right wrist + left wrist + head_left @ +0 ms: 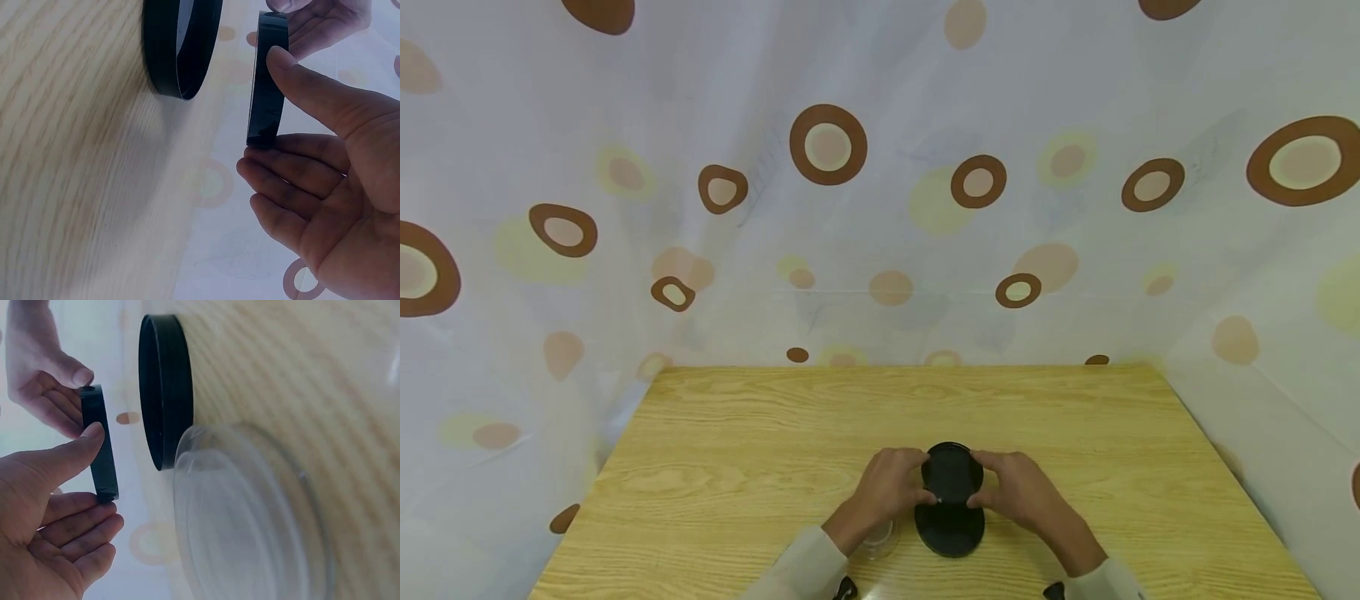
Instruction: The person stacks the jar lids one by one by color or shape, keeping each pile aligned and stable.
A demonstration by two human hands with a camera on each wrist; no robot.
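Observation:
Both hands hold a black disc (952,472) by its rim, raised above the table. My left hand (886,485) pinches its left side, thumb nearer me and fingers on the far edge. On the opposite side, my right hand (1021,493) grips the rim the same way. In the left wrist view the disc (100,447) appears edge-on with a shallow side wall. A black round dish (950,535) with a low wall rests on the table below and nearer me. Beside it, partly under my left wrist, lies a clear round plastic dish (244,525).
The wood-grain table (737,450) extends around the hands on every side. A pale curtain (880,208) with brown and beige spots hangs behind the table and along both sides.

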